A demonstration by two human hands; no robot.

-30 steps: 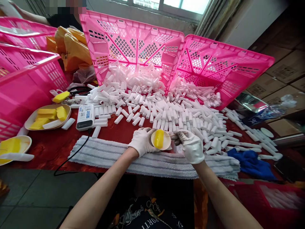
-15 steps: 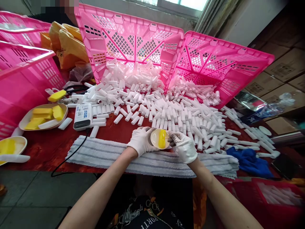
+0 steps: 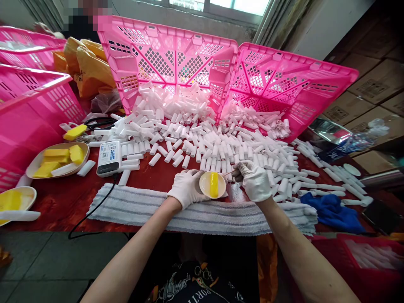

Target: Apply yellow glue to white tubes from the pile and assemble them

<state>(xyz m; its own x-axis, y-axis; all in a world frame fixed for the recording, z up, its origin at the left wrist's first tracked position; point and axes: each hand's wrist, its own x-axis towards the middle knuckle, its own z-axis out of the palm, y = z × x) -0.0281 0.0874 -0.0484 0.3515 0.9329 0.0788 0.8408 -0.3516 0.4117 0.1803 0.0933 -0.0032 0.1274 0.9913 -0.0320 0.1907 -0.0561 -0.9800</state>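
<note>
My left hand, in a white glove with dark fingertips, is closed on the left rim of a small cream dish. A yellow block, glossy and perhaps sponge, lies in that dish. My right hand, gloved the same way, pinches a thin reddish stick whose tip points left toward the dish, apart from the block. Under my forearms stretches a grey-white striped towel. White plastic tubes lie in a wide heap just beyond both hands.
Two pink crates lie tipped at the back, tubes spilling out. At left are a white boxed device with a black cable, a plate of yellow blocks, and another pink crate. A blue cloth lies at right.
My right hand has moved right and slightly up, drawing the stick away from the yellow block. My left hand and the dish stay nearly in place.
</note>
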